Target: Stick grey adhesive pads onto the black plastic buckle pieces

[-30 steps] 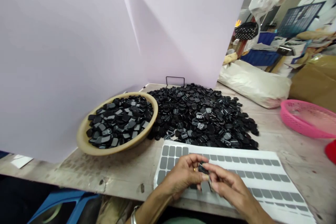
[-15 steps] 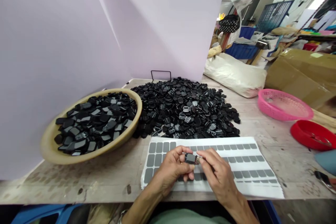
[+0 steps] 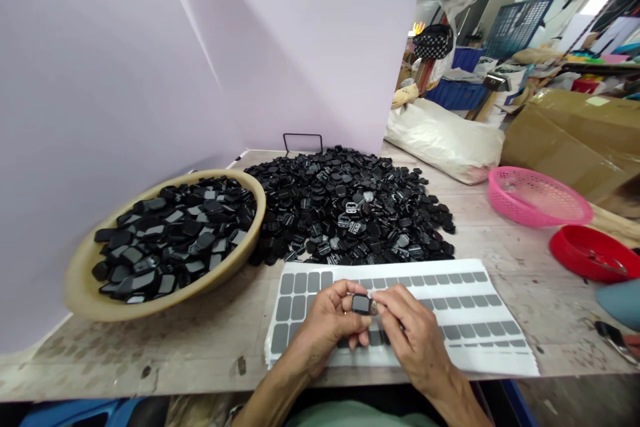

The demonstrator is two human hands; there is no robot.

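Being gripped by the left hand (image 3: 327, 317), a squarish black plastic piece (image 3: 361, 303) is already grey-faced, hold of the right hand (image 3: 414, 330) unclear; loose black plastic heap (image 3: 350, 203) beyond seemingly left.

A small black piece (image 3: 361, 303) with a flat gray face is held up, that face toward the camera, above a white sheet (image 3: 470, 289) bearing rows of gray, round-cornered patches, which lies flat along the desk's (image 3: 200, 355) near edge.
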